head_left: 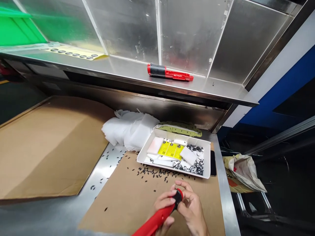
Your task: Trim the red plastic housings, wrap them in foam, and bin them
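Observation:
A red handheld tool [157, 219] with a black collar and a red ring at its head slants up from the bottom edge. My left hand [162, 204] is wrapped around its body just below the collar. My right hand [193, 208] closes on the head from the right, thumb and fingers against the collar. Whether a small part sits between the fingertips at the ring, I cannot tell. Just beyond my hands stands a white tray [208, 165] holding white foam pads, a yellow label sheet [169, 149] and many small black pieces. More black pieces [155, 172] lie scattered before it.
Brown cardboard [128, 203] covers part of the metal bench. A large carton [56, 147] stands left, white foam sheets [133, 127] behind. On the shelf lie a similar red and black tool [169, 72] and a sticker sheet [71, 52]. A phone [213, 163] borders the tray.

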A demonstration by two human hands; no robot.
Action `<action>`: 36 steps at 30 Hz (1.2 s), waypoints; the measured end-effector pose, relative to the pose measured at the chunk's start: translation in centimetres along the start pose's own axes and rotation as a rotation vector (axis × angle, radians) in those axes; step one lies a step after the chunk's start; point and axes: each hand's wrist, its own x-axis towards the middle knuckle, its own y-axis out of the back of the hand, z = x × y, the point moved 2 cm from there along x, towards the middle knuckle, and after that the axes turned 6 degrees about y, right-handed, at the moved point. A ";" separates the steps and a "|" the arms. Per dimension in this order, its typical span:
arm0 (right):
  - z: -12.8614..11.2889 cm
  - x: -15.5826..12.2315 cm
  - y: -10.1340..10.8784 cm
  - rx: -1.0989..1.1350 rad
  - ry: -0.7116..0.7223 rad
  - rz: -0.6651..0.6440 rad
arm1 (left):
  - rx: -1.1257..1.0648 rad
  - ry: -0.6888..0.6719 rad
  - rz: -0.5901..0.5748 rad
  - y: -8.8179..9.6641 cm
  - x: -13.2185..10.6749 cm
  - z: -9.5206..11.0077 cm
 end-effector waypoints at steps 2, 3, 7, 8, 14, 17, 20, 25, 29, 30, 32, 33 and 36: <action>-0.3 0.4 0.2 -0.009 0.000 -0.020 | 0.030 -0.021 -0.038 0.1 0.8 0.2; -0.4 0.5 0.4 -0.010 -0.005 -0.019 | 0.029 0.014 -0.051 0.2 1.3 0.2; -1.0 0.8 1.5 -0.032 -0.024 -0.016 | -0.237 0.390 -0.068 1.0 3.5 0.0; -1.1 0.8 1.7 -0.066 -0.013 -0.002 | -0.333 0.481 -0.060 1.2 3.9 -0.1; -1.6 0.5 2.2 -0.396 0.104 0.097 | -0.590 0.532 -0.185 2.0 5.2 -0.4; -1.6 0.6 3.2 -0.583 0.139 0.193 | -0.603 0.522 -0.227 2.4 5.5 0.4; -0.3 0.7 4.7 -0.848 0.029 0.169 | -0.483 0.580 -0.134 3.5 6.0 1.7; 4.4 -0.4 4.7 -1.024 -0.098 0.030 | 0.141 0.406 0.007 5.6 6.7 3.9; 8.2 -1.1 2.5 -1.068 -0.135 0.043 | -0.038 0.432 0.096 6.1 5.7 4.2; 8.8 -1.0 2.2 -1.060 -0.133 0.058 | -0.151 0.487 0.120 6.0 5.4 4.1; 9.0 -0.8 2.1 -1.007 -0.110 0.076 | -0.335 0.599 0.140 5.6 4.7 4.0; 8.7 -0.6 2.3 -0.962 -0.092 0.078 | -0.382 0.652 0.123 5.2 4.4 4.1; 5.6 -0.8 3.2 -0.807 -0.024 0.096 | -0.417 0.763 0.005 3.8 3.6 4.9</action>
